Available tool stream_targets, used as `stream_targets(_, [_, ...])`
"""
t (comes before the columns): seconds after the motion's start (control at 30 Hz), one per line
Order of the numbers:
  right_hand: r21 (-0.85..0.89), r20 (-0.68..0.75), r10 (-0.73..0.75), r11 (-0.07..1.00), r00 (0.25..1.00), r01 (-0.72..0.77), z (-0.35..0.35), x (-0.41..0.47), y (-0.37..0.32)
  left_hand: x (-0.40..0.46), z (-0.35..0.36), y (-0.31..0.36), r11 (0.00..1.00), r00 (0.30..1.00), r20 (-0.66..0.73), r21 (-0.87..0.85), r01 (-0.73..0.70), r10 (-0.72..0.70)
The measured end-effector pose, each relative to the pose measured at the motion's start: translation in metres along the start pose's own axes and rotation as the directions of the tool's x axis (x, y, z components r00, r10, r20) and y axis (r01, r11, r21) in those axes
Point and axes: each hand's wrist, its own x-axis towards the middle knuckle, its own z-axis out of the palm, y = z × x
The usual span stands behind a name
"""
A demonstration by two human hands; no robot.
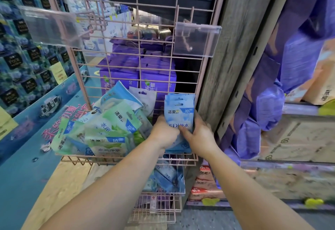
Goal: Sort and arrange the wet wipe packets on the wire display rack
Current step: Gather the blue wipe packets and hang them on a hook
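You are in the middle of squaring up a stack of blue packets, which stands upright at the right end of the upper basket of the pink wire rack, just right of the frame's centre. Your left hand grips the stack's left edge with its fingers curled around it, and your right hand holds the right side, thumb laid across the front face and the other fingers wrapped behind, so both hands are closed on the same bundle. Several hang-hole tabs show staggered at the top of the stack, so the packets are not yet flush. To the left in the same basket lies a loose heap of green and blue packets, tilted and overlapping every way, plainly unsorted. Beneath, in the lower centre of the frame, a lower basket holds more blue packets lying askew. The step in hand looks like aligning the blue ones into a neat row against the right end. Next, you probably need to tap the bundle level, seat it on the basket floor so that it stands without your support, then free one hand to pick from the heap. Watch that the stack does not topple leftward once you let go.
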Motion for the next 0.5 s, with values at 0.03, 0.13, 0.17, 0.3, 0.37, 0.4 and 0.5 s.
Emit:
stream_targets(0.03, [0.036,-0.009,0.011,0.999,1.000,-0.010,0.001,0.001,-0.002,0.002,0.001,-0.002,1.000,1.000,-0.012,0.007,0.003,-0.003])
stream_targets(0.13, [0.065,-0.004,0.044,0.997,0.999,-0.044,0.001,0.002,-0.004,0.000,0.003,-0.002,0.998,0.999,-0.029,0.052,-0.043,0.045])
stream_targets(0.17, [0.066,0.007,0.049,0.997,0.999,-0.049,0.001,0.004,-0.002,-0.002,0.003,0.000,0.996,0.998,-0.016,0.078,-0.052,0.054])
stream_targets(0.3, [0.086,0.039,0.062,0.994,0.997,-0.065,-0.001,0.003,0.003,0.003,-0.001,0.003,0.988,0.997,0.035,0.145,0.057,-0.062])
stream_targets(0.37, [0.139,0.041,0.073,0.987,0.996,-0.078,0.000,-0.001,0.003,0.001,0.001,0.005,0.985,0.998,-0.018,0.163,0.063,-0.060])
stream_targets(0.4, [0.165,0.042,0.066,0.984,0.997,-0.072,0.001,-0.004,0.003,-0.005,0.001,0.008,0.985,0.998,-0.064,0.169,0.034,-0.023])
stream_targets(0.5, [0.333,-0.050,0.112,0.939,0.992,-0.090,-0.004,-0.018,0.006,-0.020,-0.006,0.013,0.984,0.986,-0.124,0.155,-0.092,0.112])
